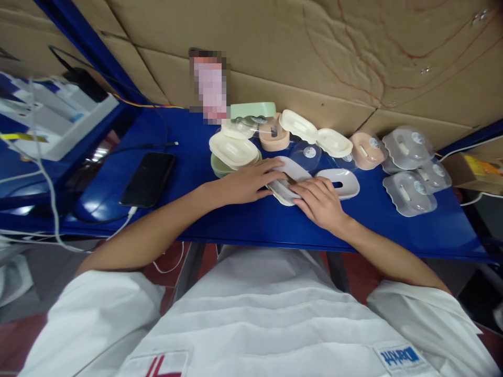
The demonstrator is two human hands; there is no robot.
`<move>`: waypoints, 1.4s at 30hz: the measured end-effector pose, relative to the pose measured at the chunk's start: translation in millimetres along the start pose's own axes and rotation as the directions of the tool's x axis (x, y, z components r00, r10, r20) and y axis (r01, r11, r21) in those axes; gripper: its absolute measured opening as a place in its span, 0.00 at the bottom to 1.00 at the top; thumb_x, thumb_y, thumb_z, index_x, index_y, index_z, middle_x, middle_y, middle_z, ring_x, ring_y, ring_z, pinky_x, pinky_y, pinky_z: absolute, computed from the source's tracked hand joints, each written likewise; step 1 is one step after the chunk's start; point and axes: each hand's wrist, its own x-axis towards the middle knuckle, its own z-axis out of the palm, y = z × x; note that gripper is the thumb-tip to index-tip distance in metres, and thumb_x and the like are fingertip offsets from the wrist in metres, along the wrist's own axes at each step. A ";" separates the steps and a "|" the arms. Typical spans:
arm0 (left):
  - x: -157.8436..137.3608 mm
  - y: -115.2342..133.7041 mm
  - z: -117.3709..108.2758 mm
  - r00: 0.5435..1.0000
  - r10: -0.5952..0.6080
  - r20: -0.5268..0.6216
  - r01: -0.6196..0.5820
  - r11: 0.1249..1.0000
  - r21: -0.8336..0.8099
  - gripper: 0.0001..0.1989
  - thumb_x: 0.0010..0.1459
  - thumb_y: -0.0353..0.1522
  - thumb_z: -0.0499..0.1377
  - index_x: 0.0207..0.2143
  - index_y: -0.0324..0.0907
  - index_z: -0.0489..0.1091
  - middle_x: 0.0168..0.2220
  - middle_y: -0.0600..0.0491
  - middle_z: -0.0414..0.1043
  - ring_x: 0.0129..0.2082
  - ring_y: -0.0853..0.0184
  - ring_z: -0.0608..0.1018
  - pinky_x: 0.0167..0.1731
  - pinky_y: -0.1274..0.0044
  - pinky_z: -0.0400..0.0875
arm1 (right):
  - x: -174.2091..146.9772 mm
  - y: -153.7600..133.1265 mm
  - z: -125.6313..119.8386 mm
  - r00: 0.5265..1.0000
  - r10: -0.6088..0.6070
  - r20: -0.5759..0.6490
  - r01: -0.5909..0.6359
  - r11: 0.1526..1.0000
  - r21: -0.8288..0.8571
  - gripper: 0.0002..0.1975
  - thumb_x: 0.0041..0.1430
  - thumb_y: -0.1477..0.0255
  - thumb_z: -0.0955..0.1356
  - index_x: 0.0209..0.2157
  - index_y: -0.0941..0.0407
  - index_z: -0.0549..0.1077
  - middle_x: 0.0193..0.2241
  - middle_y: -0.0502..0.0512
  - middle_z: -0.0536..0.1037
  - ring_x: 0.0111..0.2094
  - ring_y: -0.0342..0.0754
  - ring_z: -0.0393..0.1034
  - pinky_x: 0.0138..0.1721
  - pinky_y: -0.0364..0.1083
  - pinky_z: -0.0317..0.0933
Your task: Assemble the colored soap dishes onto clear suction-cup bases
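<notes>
My left hand [251, 182] and my right hand [321, 203] meet over a white plastic soap dish [293, 168] near the table's front edge. My left fingers curl round its left side. My right fingers press onto its right side, partly hiding it. A clear piece seems to lie under my fingers, but its shape is hard to make out. Just right of my right hand rests a white oval dish with a dark slot [351, 184]. Behind my hands lies a clear lid with a round sticker [307, 155]. Cream dishes [233, 149] sit beyond my left hand, above a green one [220, 166].
Peach dishes [275, 137], further cream dishes [298, 125] and a green piece [253, 110] line the back of the blue table [251, 225]. Clear lids [408, 193] are grouped at right. A black phone [147, 179] with a white cable lies at left. Cardboard [275, 47] covers the wall.
</notes>
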 end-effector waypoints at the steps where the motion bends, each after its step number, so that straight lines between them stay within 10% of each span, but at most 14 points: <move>1: 0.1 0.4 0.2 1.000 -0.008 -0.004 0.008 1.000 0.008 0.22 0.70 0.31 0.63 0.64 0.43 0.68 0.73 0.35 0.61 0.75 0.47 0.65 0.71 0.51 0.66 | -0.3 -0.2 -0.4 1.000 0.005 -0.009 -0.005 1.000 -0.001 0.14 0.77 0.66 0.66 0.56 0.56 0.78 0.48 0.60 0.85 0.50 0.55 0.78 0.54 0.55 0.65; 17: 3.6 19.7 -2.7 1.000 -0.018 0.023 0.012 0.972 0.234 0.17 0.69 0.38 0.65 0.55 0.38 0.75 0.62 0.35 0.73 0.61 0.45 0.76 0.63 0.53 0.73 | 0.2 7.6 0.2 0.997 -0.059 0.047 0.058 0.998 0.033 0.16 0.75 0.61 0.67 0.54 0.56 0.77 0.49 0.60 0.85 0.50 0.55 0.77 0.56 0.56 0.61; 27: 1.1 17.1 6.6 0.987 -0.134 -0.087 0.135 0.991 0.009 0.39 0.65 0.32 0.69 0.73 0.44 0.56 0.74 0.31 0.54 0.71 0.42 0.68 0.67 0.49 0.68 | -14.2 21.4 2.5 0.997 0.068 -0.042 -0.069 0.997 -0.017 0.16 0.75 0.67 0.66 0.59 0.51 0.76 0.50 0.57 0.84 0.51 0.54 0.77 0.58 0.56 0.60; 34: 0.0 18.9 3.5 0.994 -0.094 -0.059 0.101 0.985 0.138 0.23 0.66 0.29 0.66 0.61 0.42 0.71 0.70 0.36 0.64 0.70 0.42 0.69 0.68 0.49 0.68 | -4.8 18.2 7.0 0.980 0.022 0.198 -0.050 0.989 0.140 0.27 0.72 0.52 0.69 0.63 0.52 0.75 0.57 0.61 0.82 0.58 0.58 0.75 0.65 0.60 0.58; 42: 1.1 17.1 1.7 0.994 -0.098 -0.051 0.106 0.973 0.204 0.23 0.67 0.31 0.66 0.62 0.40 0.71 0.70 0.33 0.65 0.73 0.42 0.67 0.69 0.51 0.68 | -2.0 17.9 2.3 0.983 0.129 0.134 -0.147 0.979 0.139 0.18 0.76 0.64 0.66 0.62 0.47 0.77 0.59 0.56 0.82 0.63 0.57 0.74 0.74 0.65 0.51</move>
